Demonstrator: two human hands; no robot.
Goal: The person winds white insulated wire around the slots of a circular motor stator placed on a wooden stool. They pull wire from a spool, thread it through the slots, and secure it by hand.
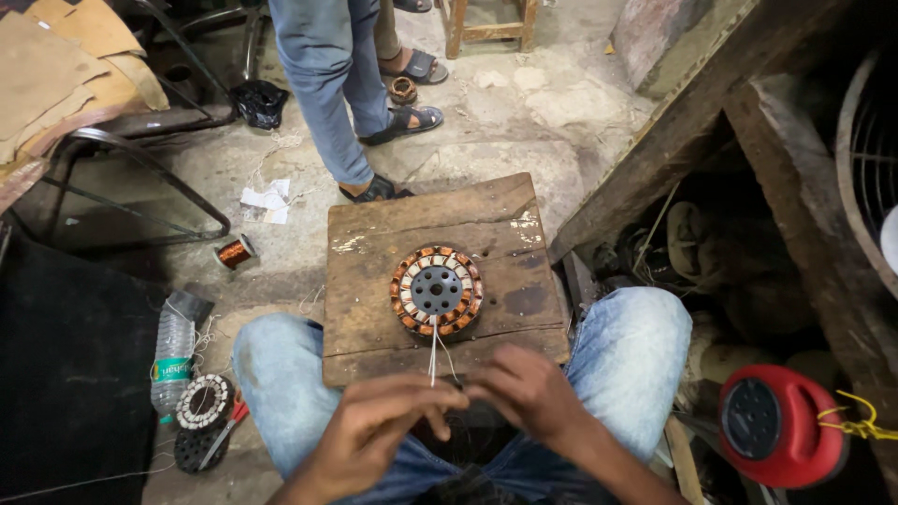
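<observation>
Hands [374, 425] [524, 388] both pinch white wire [433, 360] from stator [436, 290]; green-labelled bottle [172, 360] left.

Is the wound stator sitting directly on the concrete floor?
No, the stator lies flat on a wooden board resting across the person's knees.

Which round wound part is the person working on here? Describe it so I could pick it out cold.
Find the square wooden board lying across the seated person's knees. On it sits a round stator with a dark perforated hub ringed by copper coils, thin leads running to both hands. A paler stator lies on the floor beside a plastic bottle, untouched.
</observation>
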